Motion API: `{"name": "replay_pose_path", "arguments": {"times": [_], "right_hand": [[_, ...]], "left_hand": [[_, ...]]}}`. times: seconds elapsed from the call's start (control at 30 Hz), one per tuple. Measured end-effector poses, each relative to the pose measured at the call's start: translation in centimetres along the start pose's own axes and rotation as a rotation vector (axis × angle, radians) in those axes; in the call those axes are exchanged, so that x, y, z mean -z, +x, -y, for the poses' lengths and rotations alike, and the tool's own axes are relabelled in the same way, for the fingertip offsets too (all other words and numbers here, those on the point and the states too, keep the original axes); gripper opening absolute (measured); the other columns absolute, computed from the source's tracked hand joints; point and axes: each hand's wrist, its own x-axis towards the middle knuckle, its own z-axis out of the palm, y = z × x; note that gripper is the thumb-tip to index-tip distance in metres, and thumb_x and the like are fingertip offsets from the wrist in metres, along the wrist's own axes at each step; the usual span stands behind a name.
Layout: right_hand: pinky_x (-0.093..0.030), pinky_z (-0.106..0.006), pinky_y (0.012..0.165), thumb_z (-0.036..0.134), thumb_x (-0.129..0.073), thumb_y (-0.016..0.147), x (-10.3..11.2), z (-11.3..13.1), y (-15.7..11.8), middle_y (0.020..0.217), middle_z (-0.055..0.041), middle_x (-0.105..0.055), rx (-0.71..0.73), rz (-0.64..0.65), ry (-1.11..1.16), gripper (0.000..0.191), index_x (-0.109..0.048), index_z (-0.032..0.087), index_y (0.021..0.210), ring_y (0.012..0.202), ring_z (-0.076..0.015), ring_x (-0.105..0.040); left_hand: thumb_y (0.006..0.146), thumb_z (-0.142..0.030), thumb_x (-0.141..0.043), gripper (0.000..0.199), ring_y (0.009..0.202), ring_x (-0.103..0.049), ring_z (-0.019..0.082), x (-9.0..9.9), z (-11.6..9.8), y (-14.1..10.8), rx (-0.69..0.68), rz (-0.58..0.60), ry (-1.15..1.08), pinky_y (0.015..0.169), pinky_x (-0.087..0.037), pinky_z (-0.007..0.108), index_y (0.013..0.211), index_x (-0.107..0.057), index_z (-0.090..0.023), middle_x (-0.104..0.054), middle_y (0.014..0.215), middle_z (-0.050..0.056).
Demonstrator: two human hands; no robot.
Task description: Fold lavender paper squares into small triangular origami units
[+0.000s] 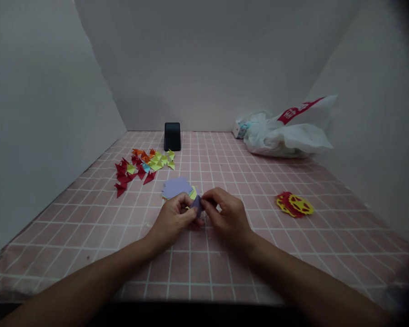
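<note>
A small folded piece of purple paper (pixel 197 205) is held up between my two hands, just above the table. My left hand (pixel 178 213) is closed on its left side, with the thumb pressed against its face. The thumb and fingertips of my right hand (pixel 226 213) pinch its right edge. Directly behind my hands lies a stack of paper pieces (pixel 176 187), pale purple on top with yellow showing beneath. My fingers cover part of the folded paper and part of the stack.
Folded paper pieces in red (pixel 122 177), orange (pixel 145 156) and yellow (pixel 157 161) are clustered at the left. A black phone (pixel 172 136) stands behind them. Red and yellow star cut-outs (pixel 295 205) lie at the right. A white plastic bag (pixel 286 136) sits at the back right.
</note>
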Motion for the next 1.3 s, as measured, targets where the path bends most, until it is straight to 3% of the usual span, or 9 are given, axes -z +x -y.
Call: {"name": "replay_pose_path", "arguments": {"times": [0.13,0.37,0.63,0.83,1.07,1.3], "right_hand": [[-0.041,-0.028,0.063,0.010,-0.052,0.092,-0.1,0.1,-0.2,0.073,-0.0036,-0.060,0.100,-0.003,-0.137,0.015,-0.056,0.017,0.080,0.067,-0.0159,-0.057],[-0.042,-0.029,0.061,0.012,-0.049,0.092,-0.2,0.2,-0.2,0.072,-0.0035,-0.058,0.154,0.011,-0.215,0.015,-0.053,0.019,0.080,0.064,-0.0162,-0.056],[-0.046,-0.027,0.066,0.011,-0.051,0.092,-0.3,0.4,-0.5,0.082,-0.0040,-0.066,0.097,0.006,-0.069,0.010,-0.057,0.019,0.092,0.070,-0.0152,-0.060],[-0.046,-0.027,0.061,0.017,-0.057,0.090,-0.6,0.6,-0.6,0.073,-0.0008,-0.064,-0.136,0.038,0.166,0.006,-0.060,0.019,0.085,0.063,-0.0129,-0.059],[-0.047,-0.026,0.054,0.036,-0.061,0.089,-0.7,0.4,-0.1,0.068,0.0007,-0.061,-0.469,0.121,0.657,0.020,-0.060,0.018,0.080,0.055,-0.0117,-0.057],[-0.046,-0.026,0.052,0.038,-0.063,0.086,-0.8,0.5,-0.1,0.068,0.0012,-0.061,-0.556,0.146,0.753,0.021,-0.060,0.018,0.080,0.052,-0.0103,-0.056]], "left_hand": [[0.078,-0.028,-0.068,0.020,0.056,-0.067,0.011,0.0,-0.1,0.0,0.015,0.002,-0.007,0.060,-0.056,0.024,0.075,-0.051,-0.018,-0.068,0.060,-0.002],[0.077,-0.029,-0.068,0.020,0.055,-0.067,0.012,-0.1,0.0,0.0,0.011,0.020,-0.066,0.060,-0.056,0.026,0.081,-0.051,-0.019,-0.066,0.064,-0.004],[0.081,-0.024,-0.062,0.009,0.059,-0.063,0.013,0.1,0.3,0.1,-0.163,-0.086,0.250,0.058,-0.050,0.025,0.079,-0.055,-0.019,-0.063,0.065,-0.003],[0.084,-0.019,-0.056,0.002,0.063,-0.066,0.013,0.0,0.1,-0.3,-0.290,-0.128,0.470,0.060,-0.048,0.025,0.083,-0.058,-0.018,-0.067,0.073,0.000],[0.086,-0.012,-0.053,0.009,0.071,-0.061,0.015,0.4,0.5,-0.2,-0.593,-0.184,0.797,0.065,-0.047,0.028,0.083,-0.056,-0.019,-0.063,0.080,0.002],[0.086,-0.008,-0.050,0.013,0.077,-0.061,0.018,0.7,0.9,0.0,-0.671,-0.196,0.918,0.068,-0.048,0.030,0.087,-0.053,-0.020,-0.063,0.085,0.004]]}}
